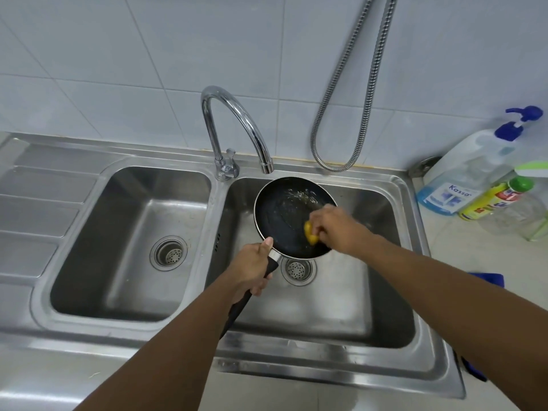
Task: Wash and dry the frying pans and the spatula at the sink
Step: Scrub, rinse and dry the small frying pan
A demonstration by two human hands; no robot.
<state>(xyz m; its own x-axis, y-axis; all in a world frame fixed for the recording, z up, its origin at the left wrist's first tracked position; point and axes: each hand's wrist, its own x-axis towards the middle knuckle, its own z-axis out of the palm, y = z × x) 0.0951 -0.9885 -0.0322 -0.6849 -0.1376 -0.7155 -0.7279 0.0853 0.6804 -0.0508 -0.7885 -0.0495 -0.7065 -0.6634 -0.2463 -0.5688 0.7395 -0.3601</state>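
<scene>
Fingers (pixel 261 280) of left hand (pixel 250 268) wrapped tight round black handle (pixel 237 311), thumb laid along its top near the metal collar. Good hold for this step; better kept close to the collar like this, so that pan (pixel 284 221) does not swing under pressure.

Pan held up over right basin (pixel 382 221), tilted, its far rim just under tap (pixel 237 126). No stream visible from the spout, only some water or suds shining on the far part of the dark inside. Probably wise to keep this tilt, so dirty water runs down toward drain (pixel 298 269).

Further right, sponge (pixel 310 232), yellow, pressed on the inside of pan near the right rim, pinched by closed fingers (pixel 321 229) of right hand (pixel 335 228). Advised: small circles, firm but not hard, working from rim to centre, then round the wall also. Non-stick coating likely, so soft side only.

Second pan and spatula not in view, so task judged early: scrubbing of one pan in hand, rinse and drying not yet done.

Soap bottles (pixel 462 179) on counter at far right, within reach if more needed. Blue cloth (pixel 487 278) near right forearm, maybe useful for drying.
</scene>
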